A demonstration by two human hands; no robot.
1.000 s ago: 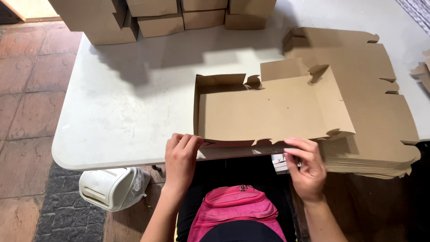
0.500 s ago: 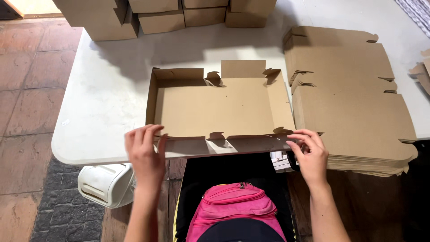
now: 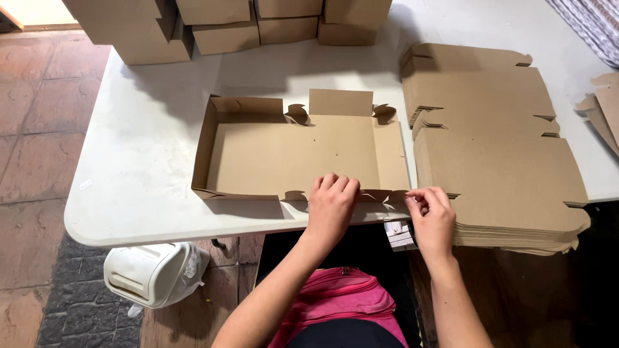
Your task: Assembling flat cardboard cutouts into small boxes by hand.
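A flat brown cardboard box blank point(image 3: 290, 151) lies partly folded on the white table point(image 3: 148, 161), its left and far walls standing up. My left hand point(image 3: 332, 206) presses on the near flap at the box's front edge, fingers curled over it. My right hand point(image 3: 432, 216) pinches the front right corner of the same flap, next to the stack of flat blanks point(image 3: 503, 174).
Folded cardboard boxes point(image 3: 225, 26) are stacked along the table's far edge. More cardboard pieces point(image 3: 603, 106) lie at the far right. A white plastic container point(image 3: 151, 274) sits on the tiled floor below the table. A pink bag point(image 3: 338, 303) rests below my arms.
The blank has slid left off the stack and onto bare table. My left hand has moved from the front left corner to the middle of the near flap.
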